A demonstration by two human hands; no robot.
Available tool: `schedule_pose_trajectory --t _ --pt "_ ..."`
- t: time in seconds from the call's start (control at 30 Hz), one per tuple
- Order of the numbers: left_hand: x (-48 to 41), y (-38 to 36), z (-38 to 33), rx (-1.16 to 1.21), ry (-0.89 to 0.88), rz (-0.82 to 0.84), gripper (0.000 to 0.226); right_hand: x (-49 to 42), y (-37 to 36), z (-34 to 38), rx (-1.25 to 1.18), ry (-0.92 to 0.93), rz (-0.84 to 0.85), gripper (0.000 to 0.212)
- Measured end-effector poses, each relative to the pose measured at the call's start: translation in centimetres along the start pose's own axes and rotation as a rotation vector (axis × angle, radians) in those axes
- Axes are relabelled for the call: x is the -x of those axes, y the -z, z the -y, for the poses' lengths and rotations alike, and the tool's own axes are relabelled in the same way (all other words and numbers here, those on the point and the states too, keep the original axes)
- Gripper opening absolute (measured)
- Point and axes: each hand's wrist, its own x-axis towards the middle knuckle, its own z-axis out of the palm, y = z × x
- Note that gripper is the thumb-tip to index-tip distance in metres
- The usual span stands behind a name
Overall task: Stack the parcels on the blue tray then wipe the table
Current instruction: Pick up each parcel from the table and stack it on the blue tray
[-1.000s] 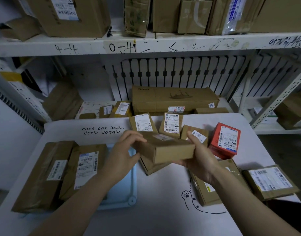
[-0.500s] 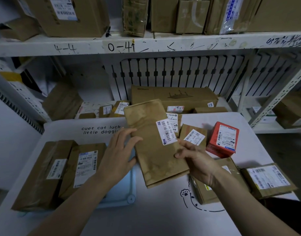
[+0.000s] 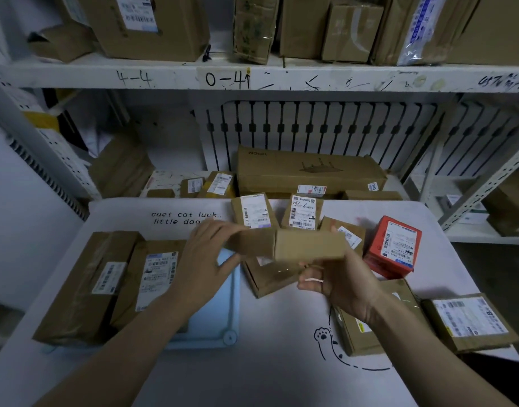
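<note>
I hold a flat brown parcel (image 3: 296,245) edge-on above the middle of the white table (image 3: 267,362). My left hand (image 3: 207,265) grips its left end, and my right hand (image 3: 337,282) grips its right end from below. The blue tray (image 3: 223,312) lies at the left under my left forearm, with two long brown parcels (image 3: 85,286) (image 3: 152,277) lying on it. Another flat brown parcel (image 3: 267,277) lies on the table just below the held one.
Small labelled parcels (image 3: 254,211) (image 3: 302,214) stand along the table's far side beside a red box (image 3: 395,246). Two more brown parcels (image 3: 469,321) (image 3: 358,333) lie at the right. Shelves with cartons rise behind the table, including a long carton (image 3: 308,171).
The parcel stood tilted up with its label facing me half a second ago; now it is turned edge-on and level. Both hands keep hold of its ends.
</note>
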Motion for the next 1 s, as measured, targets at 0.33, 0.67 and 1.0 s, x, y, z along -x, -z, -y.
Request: schedule_pose_trajectory --t 0.33,0.67,1.0 --pt "2.0 3.1 -0.4 0.642 0.662 0.098 0.017 -1.2 -4.5 -2.7 0.444 0.018 -0.008 0.029" --pt "7.7 6.6 5.7 0.6 0.936 -0.008 0.024 -6.1 -10.9 -8.4 0.517 -0.117 -0.044 0.023" --pt "13.3 12.1 15.0 0.344 1.181 -0.352 0.036 -12.3 -20.0 -14.1 0.598 -0.144 -0.028 0.026"
